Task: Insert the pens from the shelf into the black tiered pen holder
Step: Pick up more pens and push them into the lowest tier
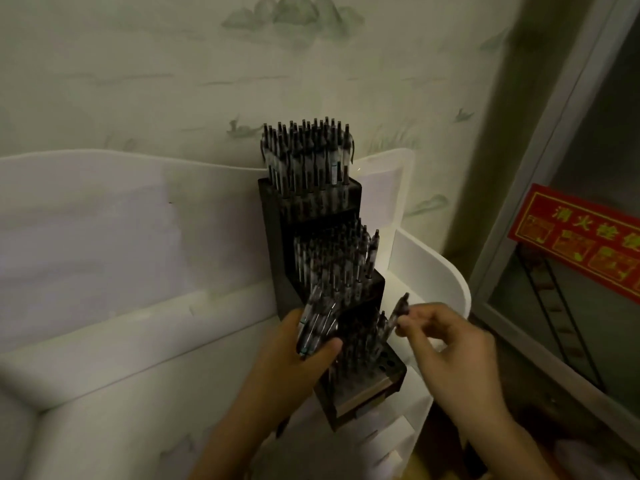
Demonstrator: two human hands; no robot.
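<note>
Left hand gripped a bundle of pens beside the black tiered pen holder; right hand pinched one pen above its lowest tier.

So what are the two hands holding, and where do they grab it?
The left hand grips a bunch of pens around their lower halves. The right hand pinches a single pen near its middle.

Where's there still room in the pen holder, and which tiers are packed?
Free: open holes at the lowest tier's front right corner, below the right hand pinching a single pen. Crowded: the top tier and the middle tier.
</note>
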